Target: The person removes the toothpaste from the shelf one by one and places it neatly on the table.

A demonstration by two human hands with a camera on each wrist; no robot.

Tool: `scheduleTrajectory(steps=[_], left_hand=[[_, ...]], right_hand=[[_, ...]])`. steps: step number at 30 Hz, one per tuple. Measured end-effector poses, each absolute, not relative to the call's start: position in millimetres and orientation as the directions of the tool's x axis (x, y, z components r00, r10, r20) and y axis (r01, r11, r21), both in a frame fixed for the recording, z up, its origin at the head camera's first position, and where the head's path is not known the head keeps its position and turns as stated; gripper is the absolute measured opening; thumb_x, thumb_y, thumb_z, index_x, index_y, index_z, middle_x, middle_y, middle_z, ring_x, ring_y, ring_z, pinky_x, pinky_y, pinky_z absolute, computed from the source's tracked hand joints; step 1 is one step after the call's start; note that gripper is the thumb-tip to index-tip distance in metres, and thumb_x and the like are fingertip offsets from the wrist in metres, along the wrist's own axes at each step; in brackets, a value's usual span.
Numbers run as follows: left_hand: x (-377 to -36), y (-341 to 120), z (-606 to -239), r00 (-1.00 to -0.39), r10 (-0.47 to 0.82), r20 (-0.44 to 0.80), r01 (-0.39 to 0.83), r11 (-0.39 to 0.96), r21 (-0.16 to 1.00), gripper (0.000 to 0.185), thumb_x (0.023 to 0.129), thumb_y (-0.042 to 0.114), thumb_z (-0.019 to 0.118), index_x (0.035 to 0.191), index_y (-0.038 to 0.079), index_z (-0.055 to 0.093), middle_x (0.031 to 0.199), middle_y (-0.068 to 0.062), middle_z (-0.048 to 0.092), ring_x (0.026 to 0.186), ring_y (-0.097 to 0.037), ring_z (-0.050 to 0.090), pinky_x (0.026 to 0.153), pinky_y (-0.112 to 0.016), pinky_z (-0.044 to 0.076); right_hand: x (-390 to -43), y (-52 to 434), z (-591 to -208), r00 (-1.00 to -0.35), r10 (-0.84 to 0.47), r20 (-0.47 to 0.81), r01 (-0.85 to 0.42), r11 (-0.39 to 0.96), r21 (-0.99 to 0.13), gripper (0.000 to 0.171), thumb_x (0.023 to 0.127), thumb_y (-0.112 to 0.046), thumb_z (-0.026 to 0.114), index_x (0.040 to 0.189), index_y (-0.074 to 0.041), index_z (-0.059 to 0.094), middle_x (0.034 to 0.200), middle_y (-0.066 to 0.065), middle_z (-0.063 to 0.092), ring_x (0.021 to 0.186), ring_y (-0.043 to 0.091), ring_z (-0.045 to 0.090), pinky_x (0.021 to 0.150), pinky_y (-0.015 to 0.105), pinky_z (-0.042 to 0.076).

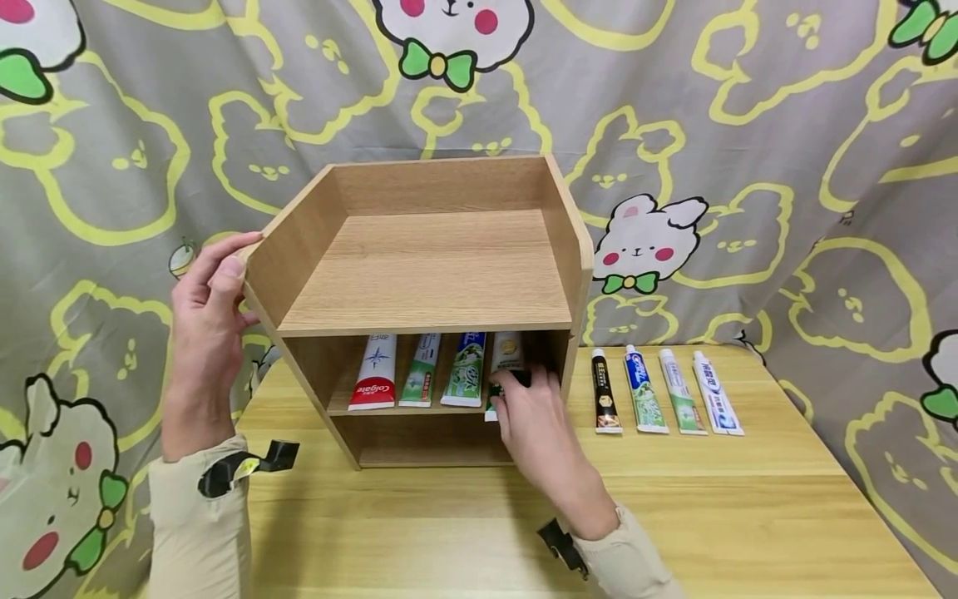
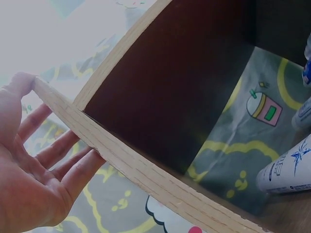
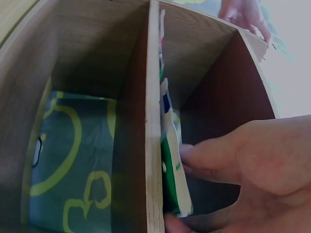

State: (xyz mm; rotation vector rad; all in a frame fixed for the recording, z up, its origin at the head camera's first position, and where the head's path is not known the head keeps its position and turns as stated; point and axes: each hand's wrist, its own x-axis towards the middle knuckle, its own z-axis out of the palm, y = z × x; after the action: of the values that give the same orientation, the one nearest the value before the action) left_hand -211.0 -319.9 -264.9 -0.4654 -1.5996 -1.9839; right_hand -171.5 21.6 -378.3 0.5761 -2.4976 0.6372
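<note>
While the right hand (image 1: 535, 416) at lower centre pinches the green-ended toothpaste tube (image 1: 503, 370) by its flat crimped tail, the tube lies on the middle shelf of the wooden organiser (image 1: 427, 283), fourth in a row. It looks light, soft-walled and glossy, so the stiff crimp seems the surest hold. Further left, the left hand (image 1: 209, 308) lies flat-fingered against the organiser's side panel, thumb hooked over the edge.
</note>
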Motion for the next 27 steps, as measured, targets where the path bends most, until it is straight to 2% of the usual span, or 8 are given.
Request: scheduleTrajectory(steps=[8, 11, 13, 14, 16, 21, 24, 27], left_hand=[[-211, -319, -267, -0.795, -0.196, 0.574, 0.602, -0.144, 0.785, 0.034, 0.099, 0.013, 0.06, 0.13, 0.0, 0.067, 0.119, -0.016, 0.061, 0.091, -0.026, 0.063, 0.056, -0.03, 0.059], [-212, -320, -267, -0.795, -0.188, 0.577, 0.605, -0.164, 0.779, 0.034, 0.099, 0.012, 0.06, 0.13, -0.001, 0.066, 0.118, -0.016, 0.06, 0.09, -0.025, 0.063, 0.055, -0.03, 0.059], [-212, -320, -267, -0.792, -0.183, 0.582, 0.609, -0.17, 0.775, 0.034, 0.099, 0.012, 0.06, 0.13, -0.001, 0.066, 0.118, -0.016, 0.06, 0.09, -0.025, 0.063, 0.055, -0.03, 0.059], [-212, -320, -267, -0.791, -0.18, 0.585, 0.61, -0.172, 0.773, 0.035, 0.099, 0.012, 0.06, 0.13, -0.001, 0.066, 0.119, -0.016, 0.06, 0.09, -0.025, 0.063, 0.056, -0.03, 0.059], [-213, -319, -267, -0.79, -0.174, 0.588, 0.613, -0.175, 0.771, 0.035, 0.099, 0.011, 0.06, 0.131, -0.001, 0.066, 0.12, -0.016, 0.059, 0.091, -0.026, 0.063, 0.056, -0.031, 0.06], [-213, -318, -267, -0.789, -0.169, 0.59, 0.614, -0.193, 0.766, 0.035, 0.099, 0.011, 0.06, 0.131, -0.002, 0.066, 0.119, -0.016, 0.059, 0.09, -0.025, 0.062, 0.056, -0.03, 0.059], [-213, -319, -267, -0.788, -0.17, 0.592, 0.616, -0.201, 0.762, 0.034, 0.099, 0.01, 0.06, 0.131, -0.003, 0.065, 0.118, -0.016, 0.059, 0.089, -0.025, 0.062, 0.056, -0.03, 0.059], [-214, -319, -267, -0.788, -0.165, 0.593, 0.616, -0.211, 0.759, 0.034, 0.1, 0.01, 0.06, 0.131, -0.003, 0.065, 0.117, -0.016, 0.059, 0.088, -0.024, 0.062, 0.056, -0.03, 0.059]], right_hand=[[-174, 34, -371, -0.882, -0.28, 0.378, -0.46, 0.683, -0.567, 0.018, 0.091, -0.008, 0.074, 0.109, -0.008, 0.073, 0.093, 0.009, 0.072, 0.086, 0.028, 0.059, 0.068, 0.04, 0.052], [-172, 40, -371, -0.897, -0.284, 0.338, -0.439, 0.654, -0.616, 0.014, 0.093, -0.012, 0.074, 0.107, -0.012, 0.073, 0.09, 0.002, 0.071, 0.069, 0.016, 0.056, 0.059, 0.034, 0.049], [-170, 44, -372, -0.907, -0.284, 0.313, -0.422, 0.632, -0.65, 0.011, 0.096, -0.016, 0.071, 0.107, -0.014, 0.074, 0.092, -0.003, 0.071, 0.057, 0.009, 0.049, 0.055, 0.03, 0.045], [-169, 45, -373, -0.911, -0.283, 0.302, -0.413, 0.618, -0.669, 0.011, 0.098, -0.017, 0.07, 0.108, -0.015, 0.074, 0.092, -0.005, 0.071, 0.052, 0.007, 0.044, 0.052, 0.03, 0.044], [-167, 49, -375, -0.919, -0.276, 0.283, -0.394, 0.588, -0.706, 0.012, 0.101, -0.019, 0.067, 0.11, -0.016, 0.074, 0.089, -0.006, 0.071, 0.046, 0.004, 0.044, 0.051, 0.028, 0.045], [-163, 58, -377, -0.937, -0.28, 0.208, -0.321, 0.46, -0.828, 0.022, 0.099, -0.016, 0.07, 0.121, -0.016, 0.072, 0.086, 0.0, 0.069, 0.05, 0.01, 0.062, 0.049, 0.028, 0.051], [-161, 63, -380, -0.94, -0.293, 0.174, -0.28, 0.372, -0.885, 0.029, 0.096, -0.014, 0.073, 0.125, -0.015, 0.073, 0.095, 0.006, 0.072, 0.048, 0.01, 0.055, 0.045, 0.024, 0.046], [-159, 67, -384, -0.943, -0.292, 0.161, -0.244, 0.277, -0.929, 0.031, 0.095, -0.012, 0.074, 0.125, -0.011, 0.073, 0.112, 0.013, 0.071, 0.055, 0.008, 0.058, 0.046, 0.022, 0.043]])
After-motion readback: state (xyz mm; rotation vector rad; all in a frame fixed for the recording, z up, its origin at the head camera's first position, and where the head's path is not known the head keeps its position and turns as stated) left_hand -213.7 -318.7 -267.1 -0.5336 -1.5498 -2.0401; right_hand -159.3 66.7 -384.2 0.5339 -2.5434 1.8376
